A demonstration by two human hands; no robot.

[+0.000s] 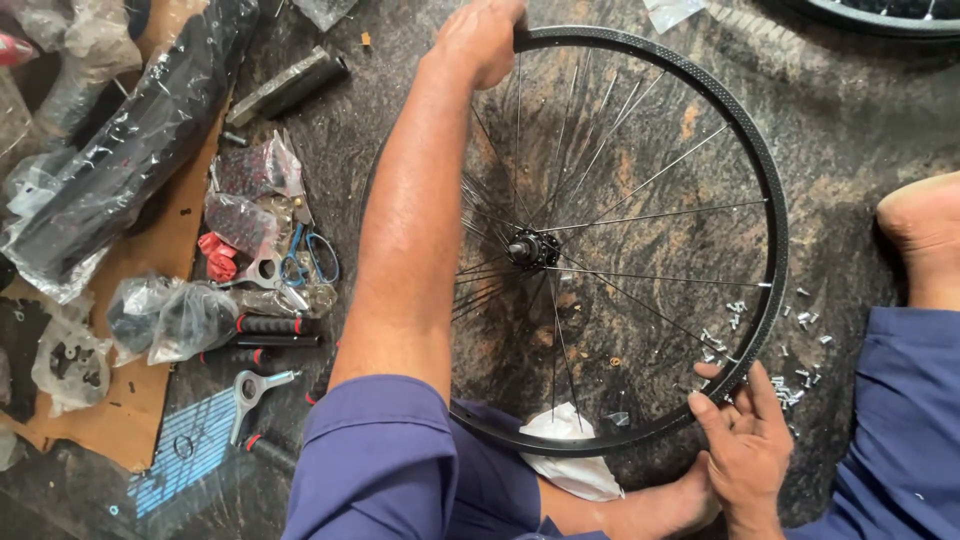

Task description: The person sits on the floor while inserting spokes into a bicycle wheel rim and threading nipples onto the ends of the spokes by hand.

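Both hands' fingers (722, 400) grip wheel rim (770, 240) edges.

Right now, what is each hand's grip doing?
Left hand: closed on the far edge of the wheel rim.
Right hand: fingers pinched on the near edge of the same rim.

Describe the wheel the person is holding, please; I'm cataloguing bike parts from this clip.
The bicycle wheel has a black rim that looks like metal, thin silvery spokes and a dark central hub, with no tyre fitted. It lies tilted over the dark stone floor and the person's lap. The left hand grips the far rim; the right hand pinches the near rim. Small silvery fasteners lie scattered beside it.
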